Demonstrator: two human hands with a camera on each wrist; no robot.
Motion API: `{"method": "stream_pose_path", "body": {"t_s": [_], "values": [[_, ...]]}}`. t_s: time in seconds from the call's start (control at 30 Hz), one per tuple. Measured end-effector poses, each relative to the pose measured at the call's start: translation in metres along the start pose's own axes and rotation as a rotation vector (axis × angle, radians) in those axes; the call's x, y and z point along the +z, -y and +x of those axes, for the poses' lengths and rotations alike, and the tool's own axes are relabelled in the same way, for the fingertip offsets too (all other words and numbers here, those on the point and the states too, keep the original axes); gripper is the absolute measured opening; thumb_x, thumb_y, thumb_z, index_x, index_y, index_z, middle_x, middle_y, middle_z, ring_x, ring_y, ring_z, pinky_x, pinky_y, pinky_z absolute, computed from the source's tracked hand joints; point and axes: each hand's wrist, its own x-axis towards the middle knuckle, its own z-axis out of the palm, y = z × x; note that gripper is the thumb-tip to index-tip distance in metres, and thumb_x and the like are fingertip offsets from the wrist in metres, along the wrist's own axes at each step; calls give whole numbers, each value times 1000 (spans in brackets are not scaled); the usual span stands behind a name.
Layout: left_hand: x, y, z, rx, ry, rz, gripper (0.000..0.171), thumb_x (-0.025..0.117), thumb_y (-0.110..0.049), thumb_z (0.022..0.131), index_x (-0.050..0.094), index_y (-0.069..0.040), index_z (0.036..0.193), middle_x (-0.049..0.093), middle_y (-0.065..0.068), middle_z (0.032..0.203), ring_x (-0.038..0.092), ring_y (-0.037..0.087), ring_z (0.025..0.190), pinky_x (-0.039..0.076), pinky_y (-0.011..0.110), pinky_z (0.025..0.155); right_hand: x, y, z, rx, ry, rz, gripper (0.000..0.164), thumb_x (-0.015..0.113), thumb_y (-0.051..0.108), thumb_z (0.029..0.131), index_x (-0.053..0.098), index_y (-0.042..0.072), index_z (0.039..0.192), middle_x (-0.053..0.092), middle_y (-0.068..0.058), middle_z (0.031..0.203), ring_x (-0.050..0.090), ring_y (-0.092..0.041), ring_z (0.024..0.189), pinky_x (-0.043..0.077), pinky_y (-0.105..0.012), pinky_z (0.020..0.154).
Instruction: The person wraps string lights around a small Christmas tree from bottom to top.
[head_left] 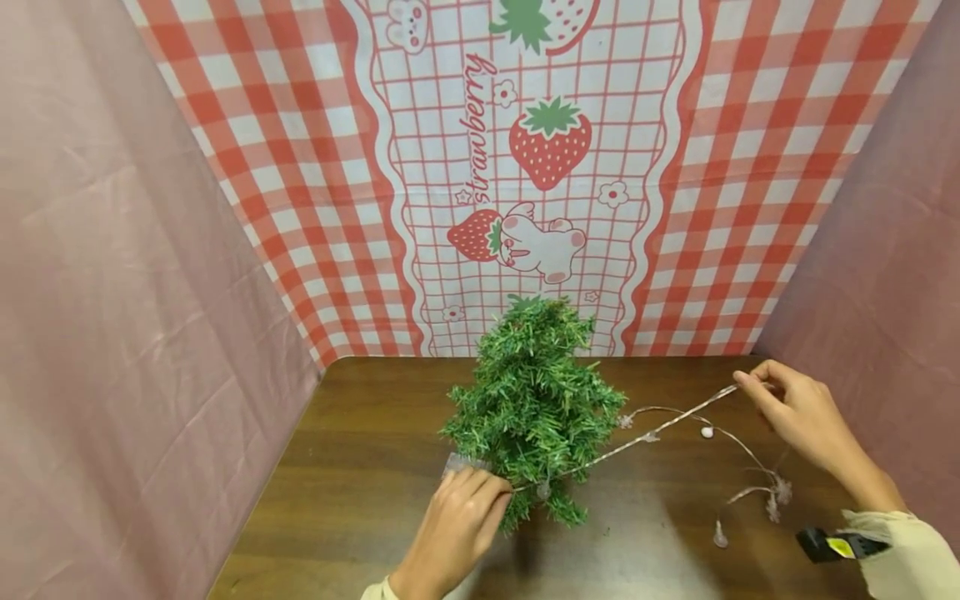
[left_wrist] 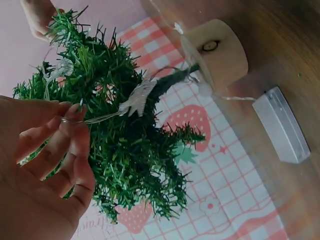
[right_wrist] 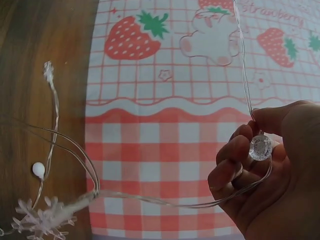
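A small green artificial Christmas tree (head_left: 536, 392) stands on the table, its round wooden base (left_wrist: 217, 55) showing in the left wrist view. Across its front runs a clear string of lights (head_left: 626, 447), stretched between both hands. My left hand (head_left: 459, 521) pinches the wire between thumb and forefinger at the tree's lower left. Beside those fingers a clear snowflake light (left_wrist: 137, 98) hangs against the branches. Out to the right, my right hand (head_left: 806, 412) pinches the other end of the taut stretch, with a clear ball light (right_wrist: 260, 147) resting by its fingers.
The loose rest of the string trails over the table (head_left: 360, 467) at right, with a white ball light (head_left: 707, 432) and a snowflake light (right_wrist: 45, 217). A pale battery box (left_wrist: 281, 125) lies near the base. A strawberry-print cloth (head_left: 525, 167) hangs behind the tree.
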Motion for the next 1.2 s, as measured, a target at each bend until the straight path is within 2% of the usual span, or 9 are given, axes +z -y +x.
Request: {"method": "stream_pose_path", "body": {"t_s": [0.17, 0.23, 0.5, 0.63, 0.77, 0.87, 0.97, 1.07, 1.2], "values": [[7, -1, 5, 0, -19, -54, 5, 68, -13, 93, 71, -16, 96, 68, -9, 91, 62, 7, 81, 51, 26, 78, 11, -14, 14, -37, 3, -85, 22, 62, 26, 100, 58, 11, 84, 45, 1, 62, 38, -6, 52, 30, -27, 51], [10, -2, 6, 3, -27, -52, 4, 67, -13, 94, 71, -16, 95, 67, -9, 89, 61, 7, 79, 51, 25, 76, 16, -17, 20, -43, -2, -104, 24, 61, 26, 100, 57, 10, 83, 45, 1, 62, 37, -7, 52, 30, -27, 51], [20, -2, 9, -22, -52, -71, 9, 71, -9, 89, 66, -16, 88, 62, -9, 82, 56, 6, 72, 47, 20, 69, 26, -22, 41, -39, -153, -66, 22, 60, 23, 100, 59, 7, 85, 53, -4, 66, 42, -8, 57, 32, -23, 55], [22, -1, 9, -41, -50, -59, 13, 72, -7, 86, 64, -17, 88, 59, -9, 79, 55, 7, 70, 45, 22, 66, 30, -23, 56, -9, -156, -65, 24, 56, 26, 102, 58, 7, 87, 58, -6, 69, 46, -9, 58, 34, -27, 58], [24, 1, 6, -57, -39, -34, 14, 71, -8, 88, 60, -16, 88, 58, -9, 75, 54, 9, 68, 45, 24, 64, 39, -24, 75, -17, -86, -93, 28, 48, 29, 106, 55, 6, 91, 59, -7, 68, 52, -22, 60, 38, -39, 57], [24, 2, 3, -62, -27, -35, 10, 68, -10, 91, 60, -15, 90, 59, -8, 75, 55, 10, 68, 47, 26, 66, 47, -24, 87, -27, -12, -134, 30, 43, 31, 107, 52, 6, 93, 56, -8, 68, 53, -27, 60, 37, -41, 53], [23, 3, 1, -64, -26, -42, 6, 63, -11, 95, 60, -14, 92, 59, -7, 75, 55, 11, 69, 47, 26, 67, 56, -21, 98, -15, 71, -178, 34, 41, 36, 107, 50, 8, 91, 52, -7, 66, 51, -27, 59, 36, -40, 48], [24, 3, 1, -66, -33, -46, 7, 62, -9, 95, 59, -13, 91, 56, -7, 76, 54, 12, 70, 47, 27, 67, 64, -21, 108, 21, 184, -209, 39, 40, 42, 106, 50, 9, 90, 51, -8, 68, 51, -27, 61, 37, -39, 48], [26, 0, 4, -65, -43, -50, 14, 67, -2, 87, 58, -13, 91, 56, -7, 77, 55, 11, 71, 49, 27, 69, 72, -26, 118, 66, 326, -241, 43, 43, 46, 105, 51, 6, 91, 54, -10, 74, 53, -27, 66, 40, -41, 51]]}}
